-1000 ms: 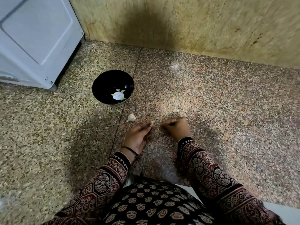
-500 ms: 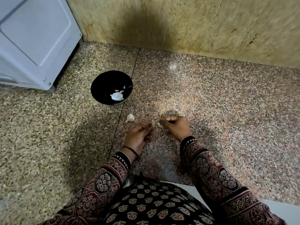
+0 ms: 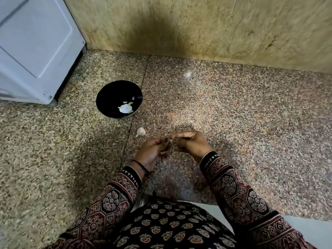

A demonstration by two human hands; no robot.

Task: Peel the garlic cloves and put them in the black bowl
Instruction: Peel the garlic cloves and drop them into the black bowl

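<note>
The left hand (image 3: 152, 154) and right hand (image 3: 190, 143) meet, both pinching one garlic clove (image 3: 173, 142); an unpeeled clove (image 3: 141, 131) lies on the counter (image 3: 233, 114) near the black bowl (image 3: 115, 94).

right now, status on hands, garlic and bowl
Both busy: left hand and right hand pinch one clove between fingertips; bowl holds peeled garlic; spare clove on floor between hands and bowl.

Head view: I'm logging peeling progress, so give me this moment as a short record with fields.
black bowl: on the floor, peeled garlic inside
loose clove: looks unpeeled, on the floor near the bowl
held clove: pinched between both hands, mostly hidden
left hand: fingers curled on the held clove
right hand: fingers curled on it too
</note>
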